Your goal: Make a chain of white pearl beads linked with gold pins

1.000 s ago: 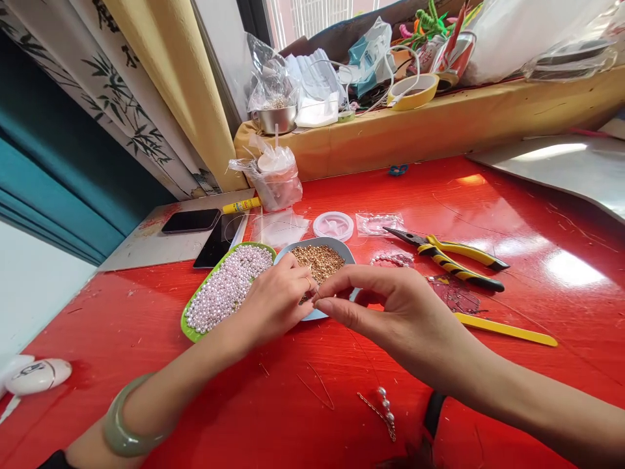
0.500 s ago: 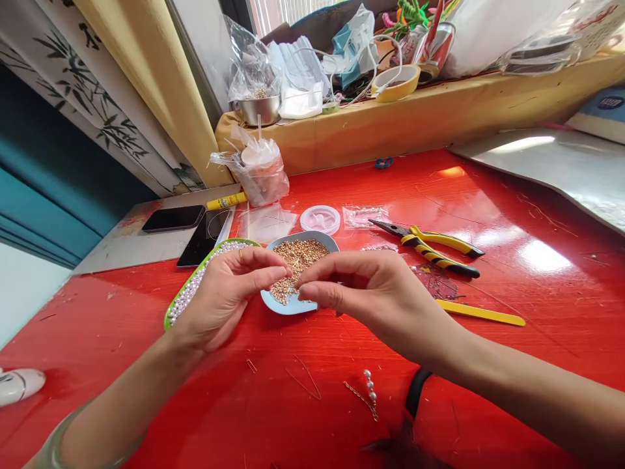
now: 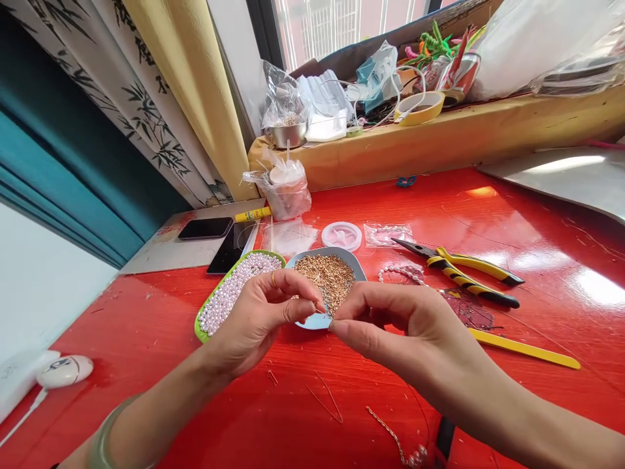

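Observation:
My left hand (image 3: 258, 316) and my right hand (image 3: 395, 322) meet fingertip to fingertip above the near rim of a grey-blue dish (image 3: 359, 267) full of tiny gold beads. Both hands are pinched shut on something too small to make out, perhaps a bead and a thin wire. Left of the dish stands a green tray (image 3: 208, 312) heaped with pale pink pearls. A short beaded chain (image 3: 398, 443) lies on the red table (image 3: 537, 208) near my right wrist.
Yellow-handled pliers (image 3: 463, 270) and a yellow stick (image 3: 525, 348) lie to the right. Behind the dishes are a round spool (image 3: 342, 236), small plastic bags, a wrapped cup (image 3: 286, 189), two phones (image 3: 205, 228) and a cluttered sill. A white mouse (image 3: 66, 370) sits far left.
Both hands have lifted slightly off the gold-bead dish and drawn toward me, fingertips staying pinched together. The view has shifted.

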